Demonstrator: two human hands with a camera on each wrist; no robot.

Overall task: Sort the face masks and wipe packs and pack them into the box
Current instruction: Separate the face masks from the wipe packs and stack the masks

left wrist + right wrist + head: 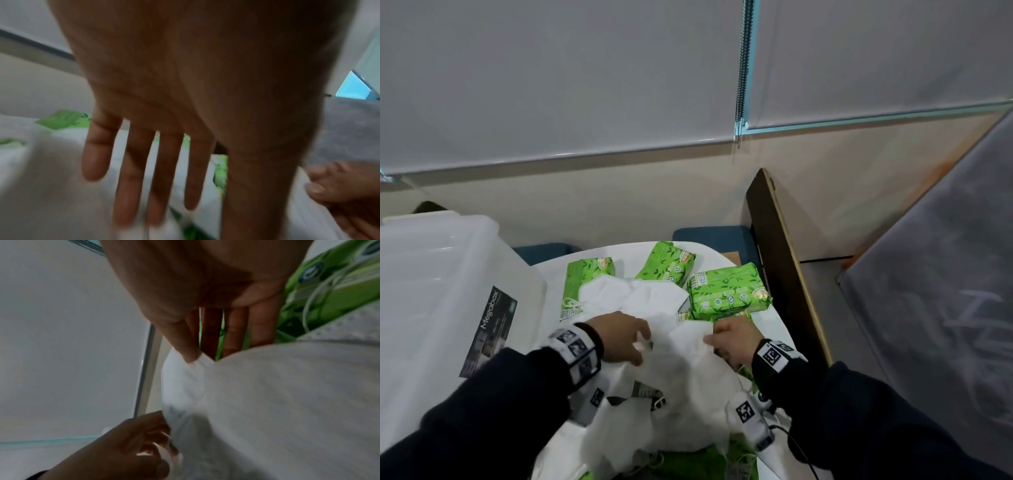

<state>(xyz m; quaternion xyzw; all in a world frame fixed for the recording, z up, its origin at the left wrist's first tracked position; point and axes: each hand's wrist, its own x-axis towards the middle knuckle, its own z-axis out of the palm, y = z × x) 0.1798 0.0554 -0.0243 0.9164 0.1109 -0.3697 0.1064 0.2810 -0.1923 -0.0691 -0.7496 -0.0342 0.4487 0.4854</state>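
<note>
Clear storage box [431,274], labelled side facing the work area, stands at the left on the white tabletop [774,322]. From the head view I cannot tell if anything is packed in it.

Green wipe packs [726,291] lie scattered along the far side of the tabletop, some partly under the masks; more green shows at the near edge. White face masks [654,298] form a loose overlapping heap in the middle, ear loops trailing over one pack.

Left hand [619,337]: in its wrist view the fingers [131,170] are straight and spread over the heap, holding nothing; the picture is blurred. Right hand [734,337]: thumb and forefinger pinch a folded edge of the top mask [277,402], remaining fingers extended behind it.

Judgement: step in hand is separating one mask from the heap. To do it well:
- press the left palm flat on the masks underneath so they are not dragged along;
- lift the pinched mask by its edge, slowly, watching for loops snagged on neighbours or packs;
- stack masks flat in one orientation, clear of the packs, before boxing.
</note>
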